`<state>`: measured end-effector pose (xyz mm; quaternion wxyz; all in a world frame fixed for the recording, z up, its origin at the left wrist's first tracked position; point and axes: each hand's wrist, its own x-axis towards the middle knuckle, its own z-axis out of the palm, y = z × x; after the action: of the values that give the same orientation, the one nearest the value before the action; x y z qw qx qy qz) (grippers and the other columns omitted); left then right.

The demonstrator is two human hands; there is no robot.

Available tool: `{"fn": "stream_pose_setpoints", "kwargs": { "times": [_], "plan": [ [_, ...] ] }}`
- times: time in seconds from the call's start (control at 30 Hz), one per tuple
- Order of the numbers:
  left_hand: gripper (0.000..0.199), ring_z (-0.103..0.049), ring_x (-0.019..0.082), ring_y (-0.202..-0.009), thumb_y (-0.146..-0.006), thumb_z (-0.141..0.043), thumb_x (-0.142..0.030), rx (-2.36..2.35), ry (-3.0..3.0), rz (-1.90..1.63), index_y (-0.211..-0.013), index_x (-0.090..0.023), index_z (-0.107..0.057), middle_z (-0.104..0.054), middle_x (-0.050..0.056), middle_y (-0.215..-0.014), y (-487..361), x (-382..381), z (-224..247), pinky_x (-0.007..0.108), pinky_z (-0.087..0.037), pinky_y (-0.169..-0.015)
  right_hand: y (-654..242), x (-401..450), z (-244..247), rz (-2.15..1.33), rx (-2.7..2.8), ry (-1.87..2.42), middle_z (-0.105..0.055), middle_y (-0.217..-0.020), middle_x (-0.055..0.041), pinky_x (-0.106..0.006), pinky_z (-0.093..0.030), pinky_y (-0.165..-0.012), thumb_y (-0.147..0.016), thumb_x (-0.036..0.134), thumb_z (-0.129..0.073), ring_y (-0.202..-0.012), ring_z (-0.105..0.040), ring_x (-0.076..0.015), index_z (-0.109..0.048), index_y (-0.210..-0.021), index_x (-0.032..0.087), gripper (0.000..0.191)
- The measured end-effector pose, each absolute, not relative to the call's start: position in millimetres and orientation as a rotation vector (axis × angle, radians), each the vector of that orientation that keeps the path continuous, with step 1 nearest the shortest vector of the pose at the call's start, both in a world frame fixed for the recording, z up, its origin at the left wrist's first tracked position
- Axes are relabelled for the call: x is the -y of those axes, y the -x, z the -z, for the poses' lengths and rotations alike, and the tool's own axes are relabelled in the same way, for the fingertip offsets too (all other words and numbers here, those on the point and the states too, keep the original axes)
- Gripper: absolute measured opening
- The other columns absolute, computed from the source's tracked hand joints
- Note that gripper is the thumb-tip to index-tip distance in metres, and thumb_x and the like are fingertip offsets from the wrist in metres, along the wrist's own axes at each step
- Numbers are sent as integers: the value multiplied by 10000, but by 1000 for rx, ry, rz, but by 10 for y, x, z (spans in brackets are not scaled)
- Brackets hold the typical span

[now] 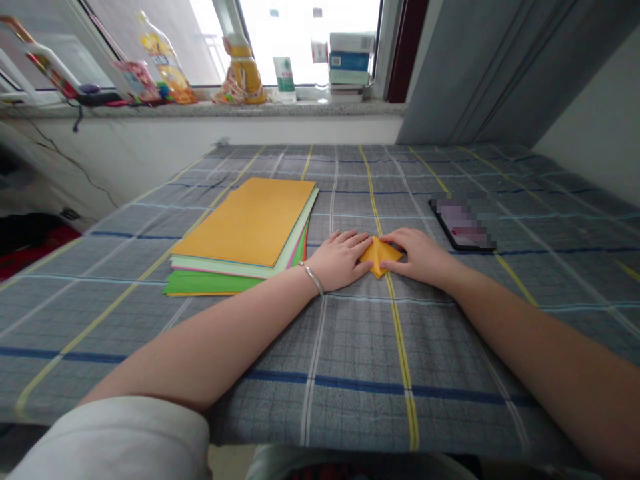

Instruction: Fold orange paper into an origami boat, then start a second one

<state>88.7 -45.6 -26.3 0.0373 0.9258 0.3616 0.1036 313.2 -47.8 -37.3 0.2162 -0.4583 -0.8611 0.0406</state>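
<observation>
A small folded piece of orange paper (379, 255) lies on the checked cloth between my two hands, with creases running to its points. My left hand (341, 259), wearing a silver bangle, rests on the cloth with its index finger and thumb holding the paper's left side. From the right, my right hand (420, 255) has its thumb and index finger closed about the opposite corner. Left of my hands sits a stack of coloured paper (247, 223), orange on top, with pale green, pink and green sheets showing below; my left forearm crosses in front of its near right corner.
A phone (465, 227) with a blurred-out screen lies to the right. The grey checked tablecloth (360, 347) covers the table. Along the windowsill (200, 110) stand a drink bottle (167, 60), a yellow container (245, 70), a green-and-white tube (284, 75) and stacked boxes (350, 61). A grey curtain (480, 73) hangs behind.
</observation>
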Motion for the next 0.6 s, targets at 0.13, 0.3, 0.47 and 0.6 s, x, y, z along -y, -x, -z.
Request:
{"fn": "stream_pose_setpoints", "kwargs": {
  "times": [0.13,0.3,0.47,0.6],
  "plan": [
    [611,-313,338,-1420,-988,-310,-543,-1246,-2761,-275,-1470,-174,-382,-386,116,-1530,-941,535,280,573,-228,-1150,-3107,537,368,-12,2476,1292,-635,-1229,-155,-508,-443,-989,-902,510,-500,-1136,-562,-313,-610,-1296,159,539],
    [630,-327,335,-1414,-964,-329,-586,-1283,-2728,-336,-1460,-203,-402,-400,103,-1524,-984,550,301,580,-213,-1156,-3078,533,411,-92,2573,1343,-472,-1471,-168,-555,-326,-1116,-939,482,-404,-1385,-376,-350,-484,-1428,124,611],
    [747,-245,385,-1442,-899,-413,-640,-1307,-2689,-215,-1480,-173,-364,-328,110,-1560,-1010,523,257,631,-192,-1144,-3118,476,445,-175,2568,1322,-459,-1484,-138,-527,-324,-1135,-921,399,-449,-1398,-371,-318,-494,-1425,154,562],
    [762,-242,394,-1440,-870,-451,-629,-1284,-2685,-226,-1469,-164,-372,-330,120,-1558,-1013,510,262,633,-181,-1145,-3130,452,451,-92,2432,1300,-606,-1340,-146,-520,-402,-1069,-922,335,-455,-1259,-536,-295,-614,-1301,155,449]
  ]
}}
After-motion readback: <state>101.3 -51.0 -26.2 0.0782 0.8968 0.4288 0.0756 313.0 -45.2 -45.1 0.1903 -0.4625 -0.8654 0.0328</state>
